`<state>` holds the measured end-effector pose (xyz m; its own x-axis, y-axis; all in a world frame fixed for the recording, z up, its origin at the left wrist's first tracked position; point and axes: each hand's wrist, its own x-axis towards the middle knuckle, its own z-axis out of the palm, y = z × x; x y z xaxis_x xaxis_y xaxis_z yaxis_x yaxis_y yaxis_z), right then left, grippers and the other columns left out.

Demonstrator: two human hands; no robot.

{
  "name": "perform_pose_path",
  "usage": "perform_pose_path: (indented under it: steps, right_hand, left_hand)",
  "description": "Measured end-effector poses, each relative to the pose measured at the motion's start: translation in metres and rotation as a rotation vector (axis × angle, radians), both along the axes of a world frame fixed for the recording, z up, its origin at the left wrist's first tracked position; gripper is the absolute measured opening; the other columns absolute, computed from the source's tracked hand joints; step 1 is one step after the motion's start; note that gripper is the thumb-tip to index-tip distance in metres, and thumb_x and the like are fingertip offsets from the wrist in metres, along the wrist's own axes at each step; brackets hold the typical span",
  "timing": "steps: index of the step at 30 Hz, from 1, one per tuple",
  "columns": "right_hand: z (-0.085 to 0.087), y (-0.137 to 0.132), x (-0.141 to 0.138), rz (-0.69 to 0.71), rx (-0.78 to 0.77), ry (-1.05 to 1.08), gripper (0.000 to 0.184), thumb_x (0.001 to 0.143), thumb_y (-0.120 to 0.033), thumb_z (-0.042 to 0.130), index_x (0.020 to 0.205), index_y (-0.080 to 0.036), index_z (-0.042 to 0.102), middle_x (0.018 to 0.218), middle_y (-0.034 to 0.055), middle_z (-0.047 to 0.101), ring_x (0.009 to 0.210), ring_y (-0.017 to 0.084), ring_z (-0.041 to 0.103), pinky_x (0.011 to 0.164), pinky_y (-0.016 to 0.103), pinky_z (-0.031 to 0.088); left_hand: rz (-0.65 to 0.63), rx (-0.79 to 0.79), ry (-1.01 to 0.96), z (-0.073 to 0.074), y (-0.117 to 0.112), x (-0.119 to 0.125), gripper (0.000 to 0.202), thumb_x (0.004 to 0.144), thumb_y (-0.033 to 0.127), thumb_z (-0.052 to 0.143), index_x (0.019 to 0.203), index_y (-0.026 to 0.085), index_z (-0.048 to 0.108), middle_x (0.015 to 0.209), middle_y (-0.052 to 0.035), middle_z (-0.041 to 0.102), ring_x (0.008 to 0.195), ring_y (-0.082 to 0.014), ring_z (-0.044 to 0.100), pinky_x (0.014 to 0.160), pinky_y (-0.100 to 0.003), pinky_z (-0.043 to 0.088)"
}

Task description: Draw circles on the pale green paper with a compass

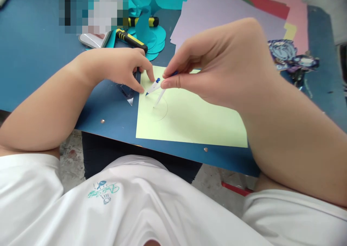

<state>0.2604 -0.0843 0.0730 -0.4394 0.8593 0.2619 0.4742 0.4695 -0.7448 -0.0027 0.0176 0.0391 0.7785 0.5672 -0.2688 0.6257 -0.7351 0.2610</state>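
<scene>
A pale yellow-green sheet of paper (200, 119) lies near the table's front edge, with part of a thin pencil circle drawn at its left side. My right hand (217, 65) pinches the top of a white and blue drawing compass (157, 88), whose two legs reach down to the sheet. My left hand (130, 67) rests at the sheet's left edge, thumb and fingers apart, holding nothing that I can see. A clear set square (128, 94) lies on the table under and below that hand, partly hidden by it.
Beyond my left hand lie a yellow and black utility knife (131, 39), a phone (93, 39) and cut turquoise paper discs (155, 39). Stacked lilac sheets (217, 11), with red and pink ones, lie at the back right. Dark patterned cut-outs (287, 54) sit beyond my right wrist.
</scene>
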Motion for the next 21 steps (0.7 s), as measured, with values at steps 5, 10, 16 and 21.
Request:
perform_pose_path:
  steps: [5, 10, 16, 21]
  right_hand:
    - [0.001, -0.026, 0.013, -0.143, 0.068, -0.165, 0.017, 0.096, -0.030, 0.101, 0.089, -0.029, 0.085, 0.084, 0.0044, 0.084, 0.075, 0.029, 0.078, 0.070, 0.048, 0.065]
    - [-0.009, -0.054, 0.013, -0.174, 0.248, -0.354, 0.024, 0.110, -0.032, 0.087, 0.086, -0.030, 0.080, 0.081, 0.0028, 0.081, 0.074, 0.026, 0.075, 0.071, 0.045, 0.059]
    - [-0.010, -0.074, 0.010, -0.128, 0.296, -0.370, 0.019, 0.115, -0.026, 0.075, 0.098, -0.030, 0.082, 0.094, 0.0063, 0.083, 0.084, 0.029, 0.078, 0.076, 0.044, 0.061]
    - [-0.021, -0.073, 0.014, 0.071, 0.278, -0.279, 0.022, 0.114, -0.015, 0.069, 0.114, -0.030, 0.085, 0.115, 0.0063, 0.088, 0.099, 0.026, 0.084, 0.086, 0.041, 0.067]
  left_hand:
    - [0.063, -0.059, -0.038, -0.003, -0.005, 0.002, 0.072, 0.098, 0.074, 0.054, 0.152, 0.038, 0.088, 0.141, -0.0095, 0.066, 0.103, -0.0234, 0.063, 0.106, -0.052, 0.062]
    - [0.075, -0.061, -0.042, 0.001, -0.007, 0.004, 0.081, 0.097, 0.085, 0.049, 0.150, 0.037, 0.088, 0.144, -0.0116, 0.069, 0.106, -0.0248, 0.064, 0.107, -0.053, 0.063]
    - [0.039, -0.066, -0.038, 0.004, -0.003, 0.001, 0.073, 0.098, 0.079, 0.064, 0.153, 0.037, 0.088, 0.140, -0.0090, 0.066, 0.102, -0.0230, 0.064, 0.104, -0.047, 0.061]
    - [-0.007, -0.095, -0.009, 0.009, 0.000, 0.000, 0.066, 0.100, 0.063, 0.077, 0.157, 0.033, 0.084, 0.137, -0.0079, 0.063, 0.108, -0.0230, 0.067, 0.108, -0.039, 0.057]
